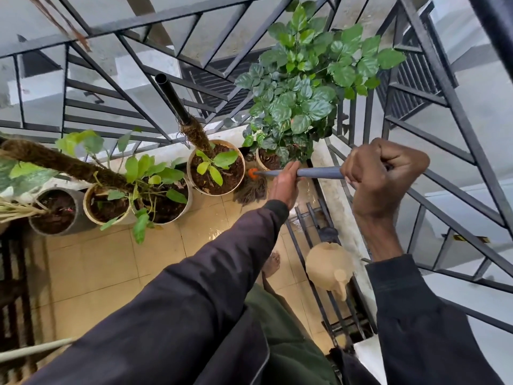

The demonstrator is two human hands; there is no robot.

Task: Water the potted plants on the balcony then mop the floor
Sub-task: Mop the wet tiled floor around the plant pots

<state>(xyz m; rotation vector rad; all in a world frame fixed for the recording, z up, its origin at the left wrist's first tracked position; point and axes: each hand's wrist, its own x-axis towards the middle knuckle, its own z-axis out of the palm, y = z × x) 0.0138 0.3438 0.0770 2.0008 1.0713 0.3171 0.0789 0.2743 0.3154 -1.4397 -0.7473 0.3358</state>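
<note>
A mop with a grey-blue handle (319, 173) and a brown string head (249, 190) stands on the wet tiled floor (111, 262) between two pots. My right hand (385, 176) grips the top of the handle in a fist. Lower down, my left hand (286, 184) holds the handle with its fingers wrapped round it. Several potted plants line the railing: a large leafy one (302, 87) in the corner, one with a moss pole (216, 168), and others (163, 195) to the left. A beige watering can (330, 266) sits by the right ledge.
Black metal railings (155, 79) enclose the balcony on the far and right sides. A metal rack (319, 245) lies along the right ledge under the watering can. My bare foot (272, 263) stands on the tiles. A pale rod (33, 350) crosses the lower left.
</note>
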